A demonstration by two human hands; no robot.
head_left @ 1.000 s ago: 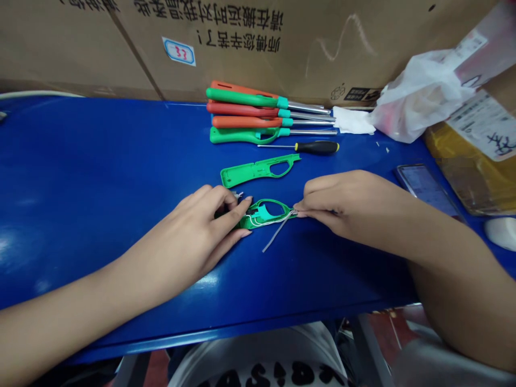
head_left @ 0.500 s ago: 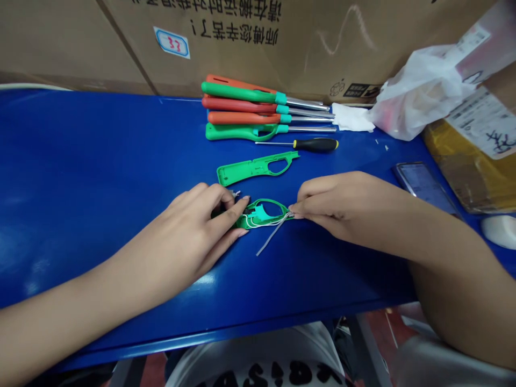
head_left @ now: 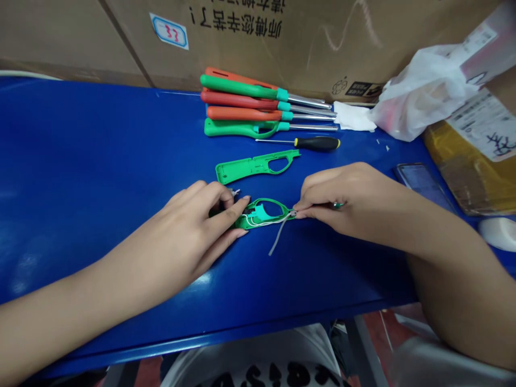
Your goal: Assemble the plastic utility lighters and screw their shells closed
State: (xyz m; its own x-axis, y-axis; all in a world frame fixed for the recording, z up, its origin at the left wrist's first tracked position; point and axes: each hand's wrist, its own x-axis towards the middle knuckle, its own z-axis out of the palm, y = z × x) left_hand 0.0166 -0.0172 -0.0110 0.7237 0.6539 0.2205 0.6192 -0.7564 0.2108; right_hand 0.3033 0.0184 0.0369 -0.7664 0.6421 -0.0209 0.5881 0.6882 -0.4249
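My left hand (head_left: 205,220) is closed around the handle end of a green lighter half-shell (head_left: 246,221), which lies open side up on the table. Inside the shell sit a turquoise trigger (head_left: 263,212) and white wires. At the shell's narrow right end, my right hand (head_left: 334,201) pinches something small, mostly hidden by the fingertips. From that pinch a thin translucent tube (head_left: 278,236) hangs down to the left. A bit of turquoise shows under the right fingers. The other green half-shell (head_left: 242,167) lies just beyond, inner side up.
Several assembled lighters (head_left: 245,99) in green, red and orange lie at the back. Before them is a black-and-yellow screwdriver (head_left: 316,143). A phone (head_left: 423,185), a plastic bag (head_left: 423,88) and a taped parcel (head_left: 459,177) are at the right. A cardboard box (head_left: 242,48) stands behind.
My right fingers have shifted slightly at the shell's narrow end, and the tube's free end has swung to the right. My left hand keeps its hold.
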